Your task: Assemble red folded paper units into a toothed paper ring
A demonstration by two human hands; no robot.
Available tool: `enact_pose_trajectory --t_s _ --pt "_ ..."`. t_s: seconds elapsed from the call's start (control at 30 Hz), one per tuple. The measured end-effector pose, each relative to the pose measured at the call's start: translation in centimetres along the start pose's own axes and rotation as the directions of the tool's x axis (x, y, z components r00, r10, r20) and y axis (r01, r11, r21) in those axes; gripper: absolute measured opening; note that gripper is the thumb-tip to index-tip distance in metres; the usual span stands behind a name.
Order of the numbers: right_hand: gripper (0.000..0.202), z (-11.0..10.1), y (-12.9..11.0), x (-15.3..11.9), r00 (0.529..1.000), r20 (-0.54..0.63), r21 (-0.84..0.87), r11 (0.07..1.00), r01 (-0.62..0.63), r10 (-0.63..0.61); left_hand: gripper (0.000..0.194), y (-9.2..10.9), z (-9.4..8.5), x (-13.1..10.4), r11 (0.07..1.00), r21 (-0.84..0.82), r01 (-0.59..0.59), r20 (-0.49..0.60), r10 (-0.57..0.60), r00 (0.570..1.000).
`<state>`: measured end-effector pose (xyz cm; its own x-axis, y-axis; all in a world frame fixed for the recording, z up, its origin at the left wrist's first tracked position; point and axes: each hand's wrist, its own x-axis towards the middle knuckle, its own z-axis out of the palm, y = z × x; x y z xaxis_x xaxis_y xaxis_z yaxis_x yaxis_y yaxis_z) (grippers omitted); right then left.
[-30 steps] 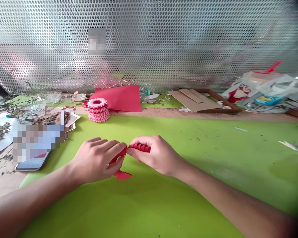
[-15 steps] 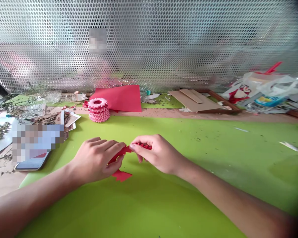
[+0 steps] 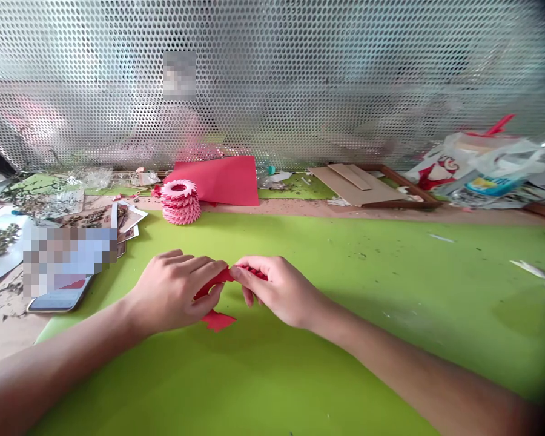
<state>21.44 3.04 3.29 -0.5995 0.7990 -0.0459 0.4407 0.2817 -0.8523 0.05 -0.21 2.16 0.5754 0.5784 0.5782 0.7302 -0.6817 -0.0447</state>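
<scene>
Clamping a red paper strip (image 3: 218, 278), the left hand (image 3: 175, 290) and right hand (image 3: 286, 290) nearly meet over the green desk (image 3: 254, 375), pleats under the right fingers, a jagged end below the left thumb. Pulling too hard could tear it; a slack pinch could let the pleats open. The pink paper stack (image 3: 180, 203) stands beyond the left hand, the phone (image 3: 61, 300) near that forearm. Wider room lies rightward, among scraps; a perforated screen (image 3: 272, 79) bounds the far side.
</scene>
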Motion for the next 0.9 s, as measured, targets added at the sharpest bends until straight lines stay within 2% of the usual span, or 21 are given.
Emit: enact_pose_trajectory --t_s 0.17,0.4,0.6,0.77,0.9 --pt "0.041 -0.4 0.0 0.1 0.997 0.071 -0.040 0.999 -0.019 0.022 0.016 0.2 0.2 0.0 0.999 -0.022 -0.031 0.046 0.032 0.998" --pt "0.046 0.5 -0.1 0.0 0.999 -0.030 0.031 0.999 -0.034 0.035 0.016 0.2 0.1 0.0 1.000 0.014 0.021 0.017 -0.021 1.000" --pt "0.051 -0.5 0.0 0.2 0.994 0.102 -0.001 0.999 -0.042 0.042 0.016 0.5 0.3 -0.1 1.000 -0.026 0.009 0.092 -0.007 0.996" --pt "0.049 0.5 0.1 0.2 0.998 0.006 0.063 0.996 -0.069 0.069 0.017 0.3 0.4 -0.1 0.999 0.021 0.026 0.022 -0.026 0.999" --pt "0.044 1.2 0.0 0.1 0.999 -0.001 0.127 0.990 -0.054 0.055 0.018 0.1 0.2 0.0 0.998 0.047 0.034 -0.005 -0.034 0.999"
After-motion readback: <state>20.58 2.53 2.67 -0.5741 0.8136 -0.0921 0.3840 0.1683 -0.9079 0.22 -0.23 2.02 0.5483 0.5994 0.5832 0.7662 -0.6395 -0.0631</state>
